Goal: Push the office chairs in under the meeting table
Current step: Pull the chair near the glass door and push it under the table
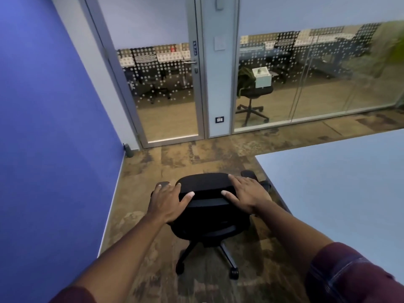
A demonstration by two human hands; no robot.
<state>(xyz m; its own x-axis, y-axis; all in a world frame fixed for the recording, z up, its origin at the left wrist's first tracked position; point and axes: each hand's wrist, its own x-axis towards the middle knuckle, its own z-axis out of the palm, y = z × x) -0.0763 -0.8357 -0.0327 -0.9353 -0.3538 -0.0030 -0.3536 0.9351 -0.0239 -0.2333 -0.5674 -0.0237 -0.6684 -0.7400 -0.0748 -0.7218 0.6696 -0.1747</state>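
Fingers (189, 195) of the left hand (167, 203) are lying spread and nearly flat over the left end of the office chair (205, 206) backrest top, thumb pointing inward along the top edge; nothing is being gripped, the palm is just pressing on the upholstery. The right hand (247, 194) is doing the same at the right end of the backrest: fingers splayed, flat, thumb reaching toward the middle, no closed grasp around anything.

Both forearms are extending forward and slightly inward from the bottom of the view, elbows low, wrists roughly level with the backrest top. A dark red sleeve (347, 274) is showing pushed up on the right arm.

Relative to the chair: the meeting table (341, 193) is sitting just to its right, pale top, with its near corner beside the right armrest (249, 174). The left armrest (162, 184) is peeking out beyond the left hand. The chair base and castors (233, 272) are standing on patterned carpet (153, 226), outside the table edge; the seat is not under the table. A blue wall (54, 127) is running along the chair's left; a glass door (166, 88) is standing well ahead of it
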